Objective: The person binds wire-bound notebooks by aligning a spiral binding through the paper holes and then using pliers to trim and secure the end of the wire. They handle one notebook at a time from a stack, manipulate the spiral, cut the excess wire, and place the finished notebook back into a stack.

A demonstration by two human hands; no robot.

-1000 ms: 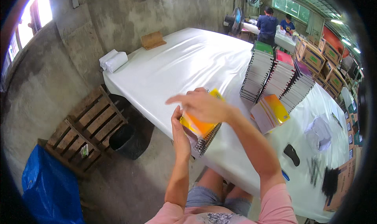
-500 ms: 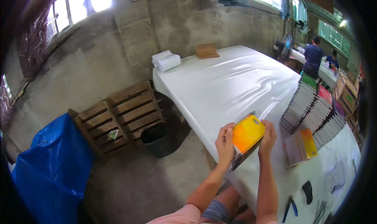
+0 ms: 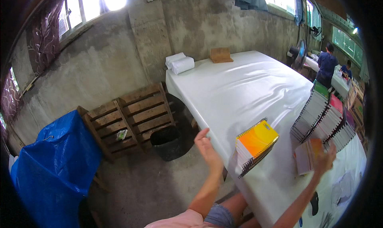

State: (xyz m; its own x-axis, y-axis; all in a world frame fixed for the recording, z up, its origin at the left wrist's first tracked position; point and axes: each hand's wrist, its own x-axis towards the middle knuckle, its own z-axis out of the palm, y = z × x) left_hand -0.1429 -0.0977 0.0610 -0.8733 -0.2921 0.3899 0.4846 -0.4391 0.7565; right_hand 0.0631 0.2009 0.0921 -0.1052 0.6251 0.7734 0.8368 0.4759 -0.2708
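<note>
A stack of spiral notebooks [image 3: 258, 140] with yellow-orange covers stands near the table's front edge, black coils showing along its sides. My left hand [image 3: 207, 150] hovers left of it, empty, fingers apart. Over on the right, my right hand [image 3: 325, 161] reaches across a stack of uncoiled notebook blocks [image 3: 304, 158]. Its fingers are somewhat blurred but look spread at the stack's right side; whether they touch it I cannot tell. Behind that stand tall piles of coiled notebooks [image 3: 315, 112] with green, pink and purple top covers.
A white-covered table [image 3: 239, 88] carries white rolls [image 3: 180, 63] and a brown board stand [image 3: 221, 55] at its far end. A dark object [image 3: 314, 204] lies near my right forearm. Left are a black bin [image 3: 165, 144], wooden pallets [image 3: 127, 120] and a blue tarp [image 3: 60, 156]. Two people work far right.
Both hands have let go of the yellow-orange notebook stack, which now stands by itself. My left hand moved left; my right hand moved right to the uncoiled stack. The view shifted slightly.
</note>
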